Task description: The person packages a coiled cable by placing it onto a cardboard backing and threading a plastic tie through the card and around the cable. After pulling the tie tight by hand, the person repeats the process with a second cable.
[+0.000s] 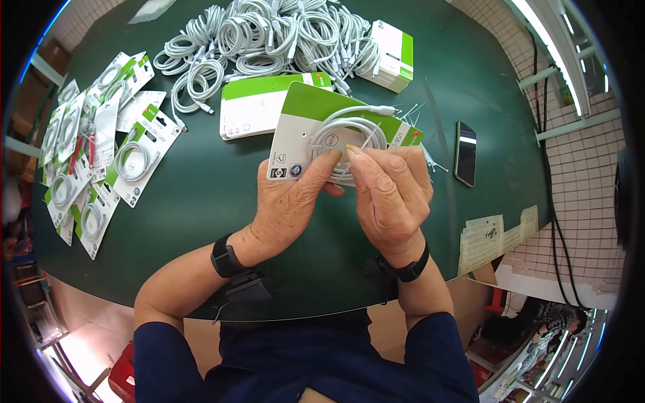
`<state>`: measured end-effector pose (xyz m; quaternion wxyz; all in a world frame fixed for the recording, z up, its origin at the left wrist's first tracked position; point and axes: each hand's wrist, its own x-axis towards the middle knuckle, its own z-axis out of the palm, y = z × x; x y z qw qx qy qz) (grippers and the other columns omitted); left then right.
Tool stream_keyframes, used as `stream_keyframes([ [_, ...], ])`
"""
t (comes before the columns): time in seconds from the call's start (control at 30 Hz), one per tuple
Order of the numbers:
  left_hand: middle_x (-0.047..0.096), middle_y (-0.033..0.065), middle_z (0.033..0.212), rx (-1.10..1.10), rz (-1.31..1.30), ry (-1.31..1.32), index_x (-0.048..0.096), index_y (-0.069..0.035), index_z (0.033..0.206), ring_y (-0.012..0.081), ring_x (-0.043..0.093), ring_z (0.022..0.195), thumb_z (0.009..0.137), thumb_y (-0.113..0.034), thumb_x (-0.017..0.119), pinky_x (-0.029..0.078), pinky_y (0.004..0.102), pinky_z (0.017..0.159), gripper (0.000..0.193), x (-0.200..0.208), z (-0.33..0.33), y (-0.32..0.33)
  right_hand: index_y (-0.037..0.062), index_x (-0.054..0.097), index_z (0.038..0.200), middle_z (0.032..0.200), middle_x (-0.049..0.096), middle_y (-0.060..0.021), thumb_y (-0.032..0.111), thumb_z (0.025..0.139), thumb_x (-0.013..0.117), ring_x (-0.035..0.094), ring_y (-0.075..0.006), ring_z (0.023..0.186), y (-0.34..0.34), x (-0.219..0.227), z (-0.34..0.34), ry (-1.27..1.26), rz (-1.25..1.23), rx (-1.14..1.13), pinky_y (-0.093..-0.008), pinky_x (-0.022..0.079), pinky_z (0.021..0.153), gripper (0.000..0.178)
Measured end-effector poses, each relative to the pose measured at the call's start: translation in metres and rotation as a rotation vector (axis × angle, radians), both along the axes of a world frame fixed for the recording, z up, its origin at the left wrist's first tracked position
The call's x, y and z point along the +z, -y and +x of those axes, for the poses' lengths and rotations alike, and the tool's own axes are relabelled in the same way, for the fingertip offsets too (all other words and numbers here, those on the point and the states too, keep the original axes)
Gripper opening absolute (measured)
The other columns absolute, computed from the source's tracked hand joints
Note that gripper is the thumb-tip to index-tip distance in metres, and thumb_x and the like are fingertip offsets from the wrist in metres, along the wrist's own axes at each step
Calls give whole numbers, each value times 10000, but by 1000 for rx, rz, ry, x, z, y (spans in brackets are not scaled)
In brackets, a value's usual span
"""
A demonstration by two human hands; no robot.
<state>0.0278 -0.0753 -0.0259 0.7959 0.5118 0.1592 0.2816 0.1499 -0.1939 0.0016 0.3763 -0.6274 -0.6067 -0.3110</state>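
One coiled cable lies against the card clasped by the left fingers; the right fingers pinch a white tie. Fastening seems underway, probably calling next for snug twisting.

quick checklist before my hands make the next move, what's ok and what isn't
1. Green-and-white cardboard card gripped by the fingers of the left hand: ok.
2. Coiled white cable lying against the card's front: ok.
3. Thin white strip-like tie pinched by the fingers of the right hand: ok.
4. Tie fastened tight around the coil: cannot tell, the fingers cover part of it.
5. Black rectangular phone clear of both hands: ok.
6. Loose white cables sorted into separate rows: not ok, they lie in a heap.
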Motion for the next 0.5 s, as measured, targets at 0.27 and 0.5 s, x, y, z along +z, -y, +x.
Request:
stream_keyframes([
  [0.27, 763, 60, 996, 45, -29, 50, 723, 7, 1187, 110, 718, 792, 1004, -127, 755, 587, 271, 642, 229, 7, 0, 0, 109, 818, 1098, 949, 713, -45, -62, 694, 876, 665, -231, 832, 10, 8, -10, -34, -43, 119, -327, 532, 667, 443],
  [0.5, 759, 70, 990, 59, -93, 107, 715, 25, 1187, 112, 705, 775, 1002, -112, 756, 589, 276, 642, 234, 14, 1, 1, 103, 811, 1072, 1037, 753, -61, -58, 709, 876, 684, -228, 848, 18, 7, -10, -30, -48, 154, -327, 565, 687, 402],
])
